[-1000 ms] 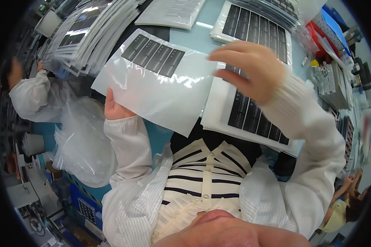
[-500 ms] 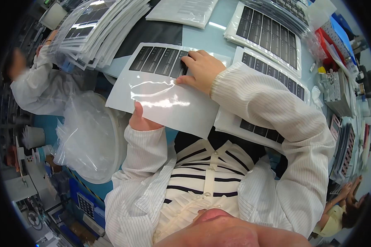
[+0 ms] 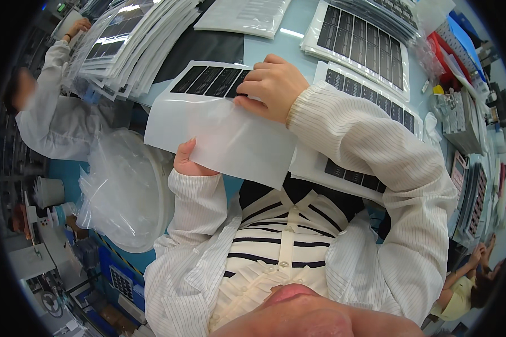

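Observation:
A white sheet of black labels lies tilted over the near edge of the table, its blank part toward me. My left hand grips its near left edge, thumb on top and fingers hidden beneath. My right hand is over the sheet's far right part, fingers curled and thumb drawn toward them at the rightmost black label. The fingertips pinch at that label; how much of it is lifted is hidden. Just right of the sheet, under my right forearm, lie more label sheets.
A tall stack of bagged label sheets stands at the far left. Another label stack lies at the far right, near a red bin. A plastic-lined round bin stands left of me. A co-worker's sleeve shows beyond it.
My right hand has shifted slightly left and its fingers have drawn closer together. The sheet has tilted, and its bright glare has faded. The co-worker's hand has risen at the far left.

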A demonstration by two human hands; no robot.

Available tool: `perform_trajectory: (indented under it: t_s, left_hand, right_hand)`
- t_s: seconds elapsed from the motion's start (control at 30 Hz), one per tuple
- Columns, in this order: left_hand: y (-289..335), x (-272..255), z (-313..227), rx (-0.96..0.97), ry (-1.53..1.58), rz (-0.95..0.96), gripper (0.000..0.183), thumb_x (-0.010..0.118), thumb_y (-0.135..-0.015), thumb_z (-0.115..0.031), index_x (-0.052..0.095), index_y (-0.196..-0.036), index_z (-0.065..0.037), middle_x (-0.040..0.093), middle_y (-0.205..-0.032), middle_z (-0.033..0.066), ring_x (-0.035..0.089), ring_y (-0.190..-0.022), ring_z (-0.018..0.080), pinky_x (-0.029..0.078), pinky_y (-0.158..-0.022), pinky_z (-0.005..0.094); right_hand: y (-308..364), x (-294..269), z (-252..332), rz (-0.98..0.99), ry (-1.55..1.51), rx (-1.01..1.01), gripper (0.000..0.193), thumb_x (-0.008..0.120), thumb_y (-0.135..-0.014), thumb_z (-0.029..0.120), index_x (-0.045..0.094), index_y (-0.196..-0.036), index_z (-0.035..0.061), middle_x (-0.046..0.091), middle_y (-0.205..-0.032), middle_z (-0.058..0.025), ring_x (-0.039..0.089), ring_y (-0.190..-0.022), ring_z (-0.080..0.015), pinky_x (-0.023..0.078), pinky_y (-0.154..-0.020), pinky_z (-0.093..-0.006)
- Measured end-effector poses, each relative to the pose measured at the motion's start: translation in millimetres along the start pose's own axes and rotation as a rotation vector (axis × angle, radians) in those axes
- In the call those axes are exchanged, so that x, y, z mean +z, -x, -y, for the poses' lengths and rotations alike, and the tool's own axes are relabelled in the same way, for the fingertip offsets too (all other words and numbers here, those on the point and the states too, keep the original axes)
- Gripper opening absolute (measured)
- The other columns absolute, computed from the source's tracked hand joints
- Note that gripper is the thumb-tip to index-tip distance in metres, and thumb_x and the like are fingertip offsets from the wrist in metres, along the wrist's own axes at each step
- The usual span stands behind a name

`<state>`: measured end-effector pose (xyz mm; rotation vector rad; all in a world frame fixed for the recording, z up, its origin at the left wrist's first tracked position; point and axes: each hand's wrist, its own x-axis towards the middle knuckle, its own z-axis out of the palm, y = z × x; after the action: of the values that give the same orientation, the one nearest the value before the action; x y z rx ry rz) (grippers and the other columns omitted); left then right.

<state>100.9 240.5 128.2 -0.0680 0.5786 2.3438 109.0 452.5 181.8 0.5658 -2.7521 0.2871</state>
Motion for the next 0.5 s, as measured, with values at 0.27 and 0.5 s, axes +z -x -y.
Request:
perform_trajectory:
  t_s: [0.27, 0.5]
  left_hand:
    - [-3, -5, 1, 0.041, 0.048, 0.055, 0.081, 0.056, -0.060, -0.019, 0.029, -0.135, -0.008, 0.033, -0.137, 0.0177, 0.030, -0.126, 0.0404, 0.024, -0.103, 0.0543]
    - [-12, -18, -17, -0.111, 0.100, 0.043, 0.078, 0.054, -0.063, -0.019, 0.027, -0.135, -0.004, 0.031, -0.137, 0.0223, 0.028, -0.126, 0.0427, 0.024, -0.103, 0.0550]
  right_hand:
    - [-1, -24, -18, -0.376, -0.206, 0.151, 0.012, 0.066, -0.077, 0.015, 0.066, -0.075, 0.0031, 0.062, -0.063, -0.0055, 0.061, -0.054, -0.0156, 0.046, -0.047, -0.0249]
    - [21, -61, -53, -0.501, -0.775, 0.616, 0.018, 0.063, -0.082, 0.014, 0.065, -0.091, -0.0015, 0.065, -0.078, -0.0088, 0.066, -0.067, -0.0164, 0.052, -0.058, -0.0231]
